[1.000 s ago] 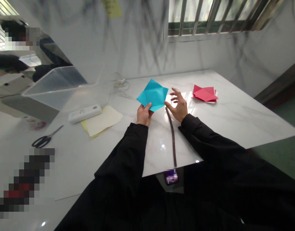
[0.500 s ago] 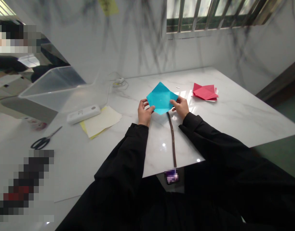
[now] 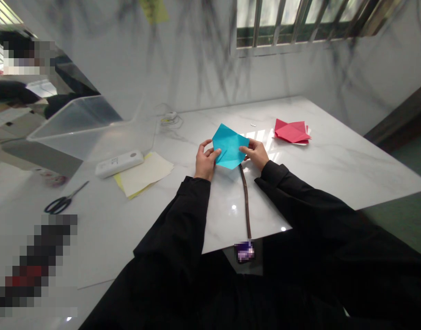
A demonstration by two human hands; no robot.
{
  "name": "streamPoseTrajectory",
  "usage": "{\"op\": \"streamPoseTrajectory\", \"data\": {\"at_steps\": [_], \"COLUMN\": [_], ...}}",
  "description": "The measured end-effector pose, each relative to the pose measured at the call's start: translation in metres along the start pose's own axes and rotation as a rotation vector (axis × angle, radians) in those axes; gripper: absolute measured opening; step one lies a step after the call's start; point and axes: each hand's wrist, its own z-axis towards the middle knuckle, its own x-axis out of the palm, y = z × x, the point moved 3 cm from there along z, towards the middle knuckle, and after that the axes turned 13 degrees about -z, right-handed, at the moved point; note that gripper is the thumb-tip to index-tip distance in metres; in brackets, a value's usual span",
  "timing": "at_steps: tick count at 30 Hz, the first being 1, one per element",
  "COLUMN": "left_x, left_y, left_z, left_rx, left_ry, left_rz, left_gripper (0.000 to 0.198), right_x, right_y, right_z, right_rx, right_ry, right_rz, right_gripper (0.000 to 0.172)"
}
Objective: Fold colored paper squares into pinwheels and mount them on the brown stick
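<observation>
A sheet of blue paper with creases across it is held up above the table between my two hands. My left hand pinches its left edge, thumb on the near face and fingers behind. My right hand grips the right edge in the same way. Below the paper a thin brown stick lies on the white marbled table, its far end close under the paper's lower edge. To the right lies a small stack of folded red paper.
On the left are cream and yellow sheets, a white oblong device, black-handled scissors and a clear plastic bin. A small coil of cable sits near the wall. Another person is at the far left.
The blue paper has tilted, its top corner shifting left and down, and its left side has bent. My hands keep their hold on both edges.
</observation>
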Motion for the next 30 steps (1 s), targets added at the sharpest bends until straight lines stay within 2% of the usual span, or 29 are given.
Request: {"op": "streamPoseTrajectory", "data": {"at_steps": [3,6,8,13,17,30], "left_x": [-0.001,-0.001,-0.001,0.003,0.005,0.006], "left_y": [0.001,0.001,0.001,0.001,0.001,0.000], "left_z": [0.001,0.001,0.002,0.000,-0.003,-0.010], "left_rx": [-0.041,-0.058,-0.061,-0.091,-0.119,-0.129], "left_ry": [0.000,0.006,0.013,0.049,0.082,0.143], "left_rz": [-0.010,-0.008,-0.004,0.012,0.075,0.092], "left_gripper": [0.083,0.078,0.073,0.071,0.069,0.065], "right_x": [-0.001,-0.003,-0.005,-0.002,0.002,0.001], "right_y": [0.002,0.000,-0.003,-0.004,-0.002,-0.004], "right_z": [-0.001,0.001,0.002,0.001,-0.002,-0.004], "right_rx": [0.031,0.121,0.155,0.090,0.041,0.018], "right_ry": [0.056,0.096,0.098,0.163,0.220,0.188], "right_rz": [0.055,0.174,0.204,0.048,-0.042,-0.098], "right_gripper": [0.057,0.072,0.076,0.060,0.062,0.057]}}
